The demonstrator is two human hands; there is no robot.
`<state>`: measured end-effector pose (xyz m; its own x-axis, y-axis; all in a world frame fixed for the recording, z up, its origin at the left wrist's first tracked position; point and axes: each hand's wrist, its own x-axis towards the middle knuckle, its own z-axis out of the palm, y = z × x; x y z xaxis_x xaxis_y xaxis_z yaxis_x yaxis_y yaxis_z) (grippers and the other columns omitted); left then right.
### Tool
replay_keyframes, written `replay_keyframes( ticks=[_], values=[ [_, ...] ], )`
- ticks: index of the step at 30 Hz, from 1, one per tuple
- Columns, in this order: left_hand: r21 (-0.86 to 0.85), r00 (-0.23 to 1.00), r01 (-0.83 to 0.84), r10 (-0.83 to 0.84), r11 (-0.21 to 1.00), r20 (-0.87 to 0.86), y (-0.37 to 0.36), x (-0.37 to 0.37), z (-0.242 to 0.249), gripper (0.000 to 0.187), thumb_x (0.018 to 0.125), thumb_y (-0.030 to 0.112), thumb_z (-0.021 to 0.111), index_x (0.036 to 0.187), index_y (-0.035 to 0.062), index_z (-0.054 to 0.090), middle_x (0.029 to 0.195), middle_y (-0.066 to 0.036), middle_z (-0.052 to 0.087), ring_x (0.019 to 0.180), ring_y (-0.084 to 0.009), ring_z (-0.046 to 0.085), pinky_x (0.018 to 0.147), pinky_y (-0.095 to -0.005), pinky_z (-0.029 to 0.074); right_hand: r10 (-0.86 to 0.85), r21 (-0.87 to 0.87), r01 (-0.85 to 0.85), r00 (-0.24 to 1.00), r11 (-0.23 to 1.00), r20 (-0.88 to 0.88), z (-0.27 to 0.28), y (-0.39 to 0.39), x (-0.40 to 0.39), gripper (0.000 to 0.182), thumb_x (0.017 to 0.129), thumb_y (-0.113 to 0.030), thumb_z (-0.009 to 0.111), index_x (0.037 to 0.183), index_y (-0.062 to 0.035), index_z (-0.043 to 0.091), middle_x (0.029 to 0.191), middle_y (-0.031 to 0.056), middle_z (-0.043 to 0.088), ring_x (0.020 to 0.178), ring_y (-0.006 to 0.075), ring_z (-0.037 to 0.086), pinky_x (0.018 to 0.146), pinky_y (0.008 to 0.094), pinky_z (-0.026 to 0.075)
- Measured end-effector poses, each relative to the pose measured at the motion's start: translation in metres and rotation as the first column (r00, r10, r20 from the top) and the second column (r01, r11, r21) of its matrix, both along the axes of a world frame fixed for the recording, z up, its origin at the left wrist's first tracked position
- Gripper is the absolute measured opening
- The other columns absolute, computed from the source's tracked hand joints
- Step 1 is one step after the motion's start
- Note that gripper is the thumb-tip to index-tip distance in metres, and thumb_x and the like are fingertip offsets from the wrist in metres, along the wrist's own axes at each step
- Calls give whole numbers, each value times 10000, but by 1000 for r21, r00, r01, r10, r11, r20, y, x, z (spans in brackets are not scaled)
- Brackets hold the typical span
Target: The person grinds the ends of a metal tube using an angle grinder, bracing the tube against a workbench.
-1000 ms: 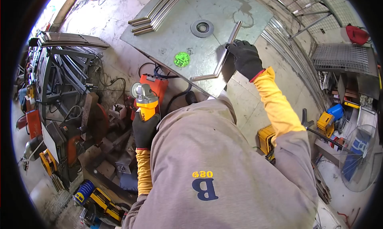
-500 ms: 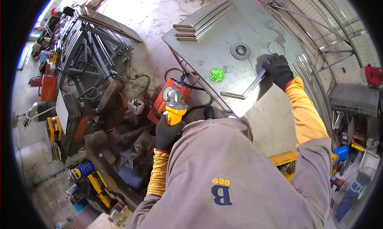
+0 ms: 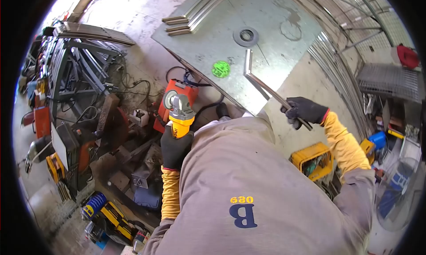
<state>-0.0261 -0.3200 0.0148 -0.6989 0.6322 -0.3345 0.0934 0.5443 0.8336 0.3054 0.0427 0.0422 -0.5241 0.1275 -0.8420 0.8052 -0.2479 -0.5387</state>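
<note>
My left hand (image 3: 175,146), in a dark glove, is wrapped round the body of a yellow and grey angle grinder (image 3: 182,117) whose disc faces up and away from me. My gloved right hand (image 3: 304,110) grips one end of a bent, L-shaped metal bar (image 3: 271,89) beyond the table's near right edge. The bar's other end reaches over the grey metal tabletop (image 3: 204,50). On that top lie a round grey disc (image 3: 246,36) and a green round label or disc (image 3: 220,69).
More bent bars (image 3: 191,21) lie at the table's far left. Long metal lengths (image 3: 339,73) run along the right. An orange-red machine (image 3: 183,93) with cables sits left of the table. A steel rack (image 3: 84,68) and a yellow-framed item (image 3: 313,161) stand on the floor.
My right hand has moved towards me, off the tabletop, and the bent bar has swung round with it. The grinder stays in my left hand. The view has shifted to the right.
</note>
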Motion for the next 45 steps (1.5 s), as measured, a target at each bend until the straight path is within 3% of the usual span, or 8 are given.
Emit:
replay_keyframes(
  ticks=[5,6,9,13,20,22,31,45],
  values=[
    [4,992,122,-122,993,-25,1,-7,-5,538,850,214,887,1295,-14,690,1090,-160,816,942,-258,801,846,-399,617,-202,277,196,979,941,-7,-10,-79,0,349,1063,-174,714,1394,-62,715,818,51,745,628,123,660,604,331,560],
    [-27,983,176,-177,984,-45,5,-6,1,547,845,216,894,1301,-8,691,1110,-170,820,959,-274,810,852,-403,620,-88,544,183,977,819,-195,-50,-99,17,393,1067,-219,726,1433,-76,725,848,122,786,699,236,736,674,419,578],
    [-52,954,293,-295,955,-47,17,-7,14,597,830,232,919,1345,21,702,1128,-198,817,989,-326,822,859,-419,627,-52,806,96,995,584,-80,-35,-134,-4,380,1069,-248,721,1410,-82,733,926,199,793,800,374,763,754,487,587],
    [-183,809,496,-528,849,-258,44,-3,36,664,804,213,951,1392,23,709,1108,-192,817,999,-332,825,882,-403,636,-269,596,298,953,746,-139,-43,-159,-10,383,1071,-269,726,1407,-85,742,1000,215,800,904,418,773,808,499,592],
    [-317,675,571,-653,757,-344,66,7,23,708,797,288,953,1421,58,711,1122,-226,803,1006,-409,800,845,-451,635,-278,679,397,918,617,-284,-30,-184,-23,445,1065,-253,740,1480,-93,721,1107,231,804,1006,415,787,866,475,608],
    [-318,652,583,-664,748,-366,69,6,16,706,797,293,953,1419,61,712,1120,-224,803,1006,-406,801,842,-451,635,-355,607,403,912,684,-206,-10,-179,-29,440,1051,-200,768,1455,-31,733,1344,246,777,1179,391,789,990,426,606],
    [-307,634,602,-675,738,-378,79,7,8,710,796,316,956,1408,57,705,1106,-219,803,991,-409,798,836,-457,634,-214,776,226,969,589,-120,5,-178,-33,441,1020,-202,735,1451,-112,737,1086,215,792,920,427,769,803,517,604],
    [-174,737,654,-672,737,-75,78,-6,-9,760,780,301,965,1416,15,664,1097,-216,817,1025,-397,807,855,-457,631,-205,775,273,961,570,-187,-4,-179,-30,448,1018,-179,728,1460,-109,727,1137,186,794,940,413,767,809,497,605]
  ],
)
